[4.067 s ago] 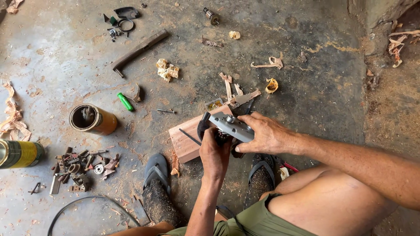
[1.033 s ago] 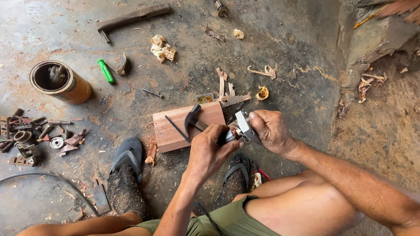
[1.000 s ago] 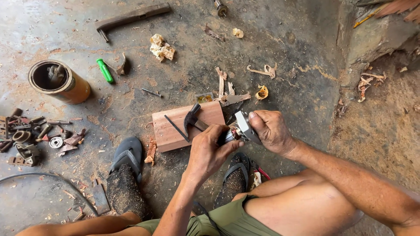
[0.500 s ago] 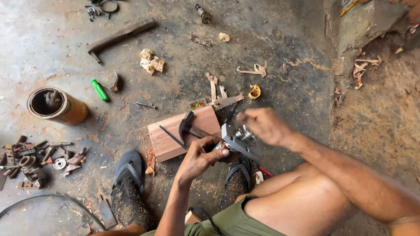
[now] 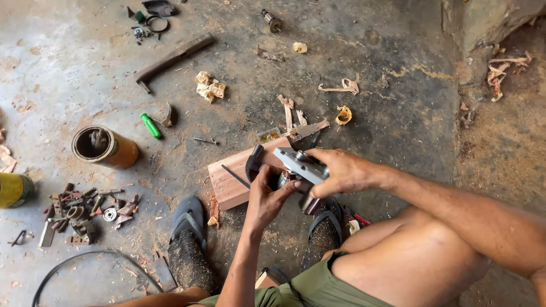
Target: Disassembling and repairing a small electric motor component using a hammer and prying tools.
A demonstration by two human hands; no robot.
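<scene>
In the head view we are looking down at a person who is squatting on a stained concrete floor [image 5: 364, 51] and working with both bare hands over a wooden block [image 5: 233, 176]. The right hand [image 5: 344, 170] is gripping a grey metal tool [image 5: 298, 165] from the right side, its fingers curled over the flat top plate and closing on it. The left hand [image 5: 267, 196] is coming up from below, its fingers bent and pinching at the underside of the same tool, where a round metal part is showing; how firmly they are holding we cannot tell. The tool is hanging just above the near right end of the block, between the two hands.

A dark hammer head [image 5: 253, 162] and a thin nail [image 5: 235, 176] are lying on the block. The person's feet, in dark sandals [image 5: 187, 219], are resting just below the block, dusted with sawdust.

To the left we are seeing an open rusty can [image 5: 102, 146], a green marker-like stick [image 5: 151, 125] near it, a yellow can [image 5: 12, 189] at the picture's edge, and a heap of small rusty metal parts [image 5: 85, 207]. Farther up, a long dark metal bar [image 5: 173, 57] is lying aslant, and pale wood shavings [image 5: 209, 86] are scattered across the floor. A curved black cable [image 5: 74, 262] is lying at the lower left.
</scene>
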